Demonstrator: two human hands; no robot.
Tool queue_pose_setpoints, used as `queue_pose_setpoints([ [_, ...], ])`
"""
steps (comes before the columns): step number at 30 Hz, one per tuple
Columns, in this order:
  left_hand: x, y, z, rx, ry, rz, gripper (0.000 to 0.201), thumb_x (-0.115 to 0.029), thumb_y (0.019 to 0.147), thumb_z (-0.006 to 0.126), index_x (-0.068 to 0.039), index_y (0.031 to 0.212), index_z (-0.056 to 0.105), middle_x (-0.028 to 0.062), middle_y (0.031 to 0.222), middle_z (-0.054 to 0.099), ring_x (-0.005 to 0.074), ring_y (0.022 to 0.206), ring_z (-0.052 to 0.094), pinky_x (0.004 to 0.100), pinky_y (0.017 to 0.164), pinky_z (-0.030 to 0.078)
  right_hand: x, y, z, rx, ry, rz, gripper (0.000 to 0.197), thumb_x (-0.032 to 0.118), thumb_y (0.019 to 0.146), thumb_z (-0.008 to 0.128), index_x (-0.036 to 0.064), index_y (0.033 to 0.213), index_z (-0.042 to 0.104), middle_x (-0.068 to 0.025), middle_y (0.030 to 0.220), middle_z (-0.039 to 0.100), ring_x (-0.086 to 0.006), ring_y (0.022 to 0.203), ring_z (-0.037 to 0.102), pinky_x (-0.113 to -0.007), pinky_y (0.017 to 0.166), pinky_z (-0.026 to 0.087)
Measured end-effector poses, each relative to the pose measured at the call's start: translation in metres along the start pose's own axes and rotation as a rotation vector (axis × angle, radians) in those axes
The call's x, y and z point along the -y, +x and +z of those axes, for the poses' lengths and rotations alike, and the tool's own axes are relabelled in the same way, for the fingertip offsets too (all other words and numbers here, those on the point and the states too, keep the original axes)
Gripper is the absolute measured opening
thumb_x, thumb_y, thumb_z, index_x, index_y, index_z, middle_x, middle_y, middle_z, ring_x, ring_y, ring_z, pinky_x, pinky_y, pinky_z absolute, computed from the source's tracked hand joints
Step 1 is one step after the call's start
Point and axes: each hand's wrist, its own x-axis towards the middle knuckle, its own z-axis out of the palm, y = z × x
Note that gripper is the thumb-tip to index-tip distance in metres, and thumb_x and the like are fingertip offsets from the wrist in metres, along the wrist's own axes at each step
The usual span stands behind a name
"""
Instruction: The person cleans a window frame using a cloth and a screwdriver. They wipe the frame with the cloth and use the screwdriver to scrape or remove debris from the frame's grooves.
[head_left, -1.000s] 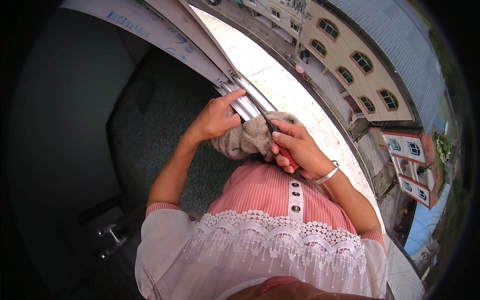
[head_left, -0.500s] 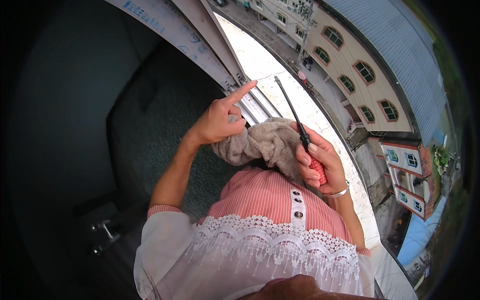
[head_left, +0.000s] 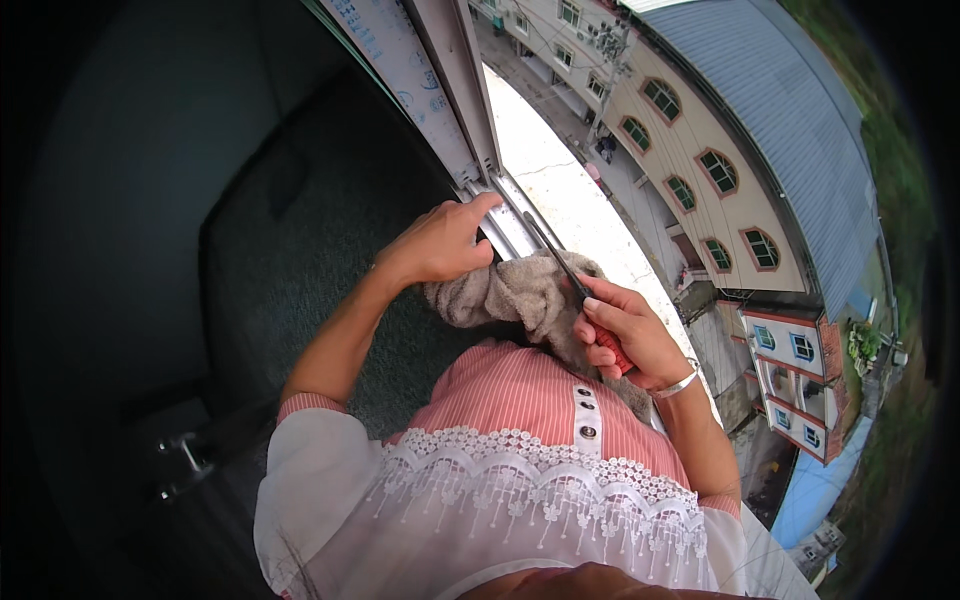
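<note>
My right hand (head_left: pixel 635 335) is wrapped round the red grip of a screwdriver (head_left: pixel 553 247) with a long dark shaft. The shaft slants up and left, its tip in front of the window track (head_left: pixel 508 232). Over the track my left hand (head_left: pixel 440 240) reaches with the index finger stretched out and the other fingers curled; nothing shows in it. Its fingertip is near the foot of the window sash (head_left: pixel 447 85); contact cannot be made out. Between my hands and my body, a crumpled grey-brown towel (head_left: pixel 530 295) lies draped across the sill.
Outside the track runs a white ledge (head_left: pixel 540 140), with a long drop beyond it to a street and a building (head_left: pixel 690 150) with arched windows. To the left is a dark room with a dark floor (head_left: pixel 300 260). A shiny metal fitting (head_left: pixel 187 455) stands at lower left.
The screwdriver has come down and left, its tip now over the track rather than the ledge. My left hand has dropped, its index finger lower and less extended. The view has shifted slightly.
</note>
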Motion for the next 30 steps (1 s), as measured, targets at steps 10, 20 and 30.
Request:
queue_pose_setpoints([
  [10,0.004,-0.001,0.012,-0.055,-0.037,-0.029,0.064,-0.011,0.084,0.061,0.001,0.145,0.046,0.0254,0.086,0.070,0.0337,0.077,0.072,0.0425,0.076,0.055,0.012,0.000,0.004,-0.009,-0.122,0.097,0.049,0.013,0.108,0.047,0.0051,0.155,0.039,-0.0039,0.080,0.056,-0.0074,0.050,0.045,-0.022,0.037,0.037],
  [20,-0.004,-0.007,0.007,-0.047,0.039,0.006,0.052,-0.003,0.078,0.061,0.005,0.127,0.045,0.0259,0.078,0.069,0.0418,0.077,0.073,0.0491,0.071,0.057,-0.004,0.003,0.003,-0.006,-0.046,-0.005,0.044,0.012,0.108,0.045,0.0079,0.152,0.047,-0.0075,0.080,0.057,-0.0104,0.046,0.043,-0.024,0.036,0.034],
  [30,-0.001,-0.011,0.030,-0.224,0.012,0.061,0.041,-0.004,0.072,0.066,0.010,0.107,0.051,0.0269,0.080,0.069,0.0442,0.079,0.072,0.0523,0.070,0.057,0.010,0.020,-0.014,0.068,-0.042,0.071,0.038,0.018,0.110,0.046,0.0047,0.145,0.046,-0.0066,0.083,0.052,-0.0065,0.046,0.038,-0.018,0.033,0.030],
])
